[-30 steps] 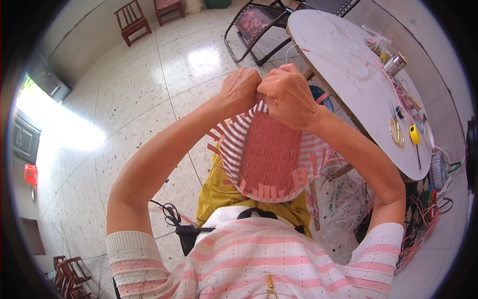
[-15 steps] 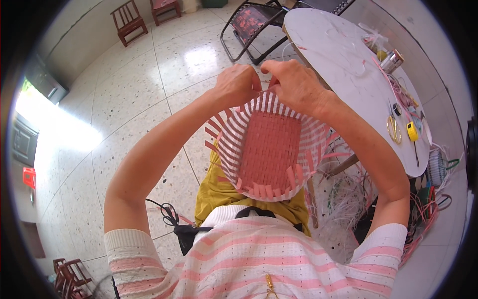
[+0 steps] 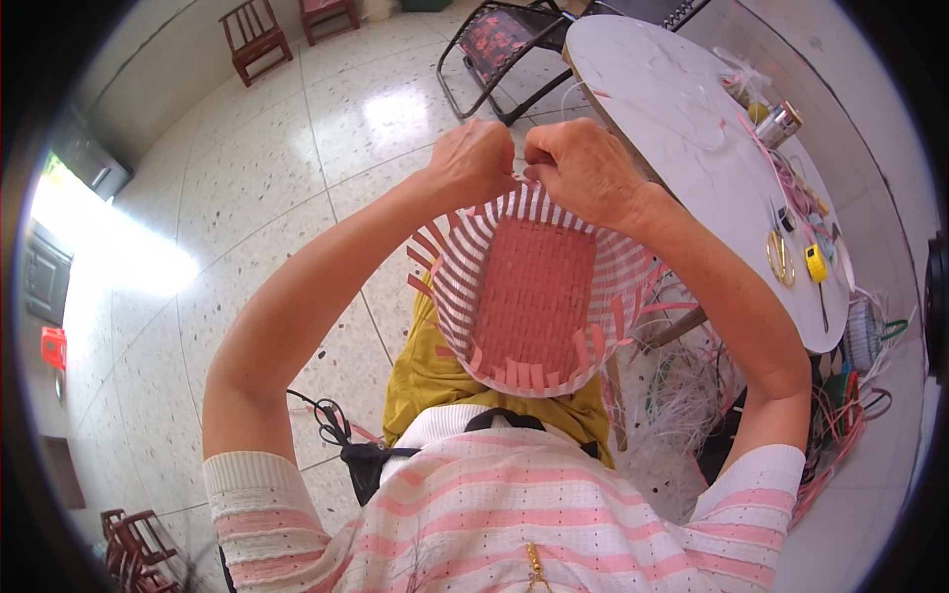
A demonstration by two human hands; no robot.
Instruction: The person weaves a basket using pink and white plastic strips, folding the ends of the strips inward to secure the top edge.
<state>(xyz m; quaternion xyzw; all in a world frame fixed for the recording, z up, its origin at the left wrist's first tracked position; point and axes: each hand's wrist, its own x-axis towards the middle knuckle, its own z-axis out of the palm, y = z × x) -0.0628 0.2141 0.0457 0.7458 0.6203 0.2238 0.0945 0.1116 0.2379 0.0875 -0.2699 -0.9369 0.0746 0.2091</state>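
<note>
A woven basket (image 3: 534,292) with a reddish-pink base and white-and-pink striped sides rests on my lap, its opening toward me. Loose pink strip ends stick out around its rim. At the basket's far rim my left hand (image 3: 475,161) is closed, fingers pinched near the edge. Beside it my right hand (image 3: 585,170) is also closed, thumb and fingers curled at the same stretch of rim. Between the two hands a bit of pink strip shows at the fingertips; the rest of what they grip is hidden by the fingers.
To the right stands a white oval table (image 3: 682,109) bearing gold-handled scissors (image 3: 780,259), a yellow tape measure (image 3: 816,263), a metal can (image 3: 779,125) and pink strips. Tangled clear and pink strips (image 3: 682,405) lie below it. A black folding chair (image 3: 499,49) is ahead; a wooden chair (image 3: 255,42) stands far left.
My right hand's fingers have curled in more tightly at the far rim. My left hand has shifted only slightly, and the basket stays nearly in place.
</note>
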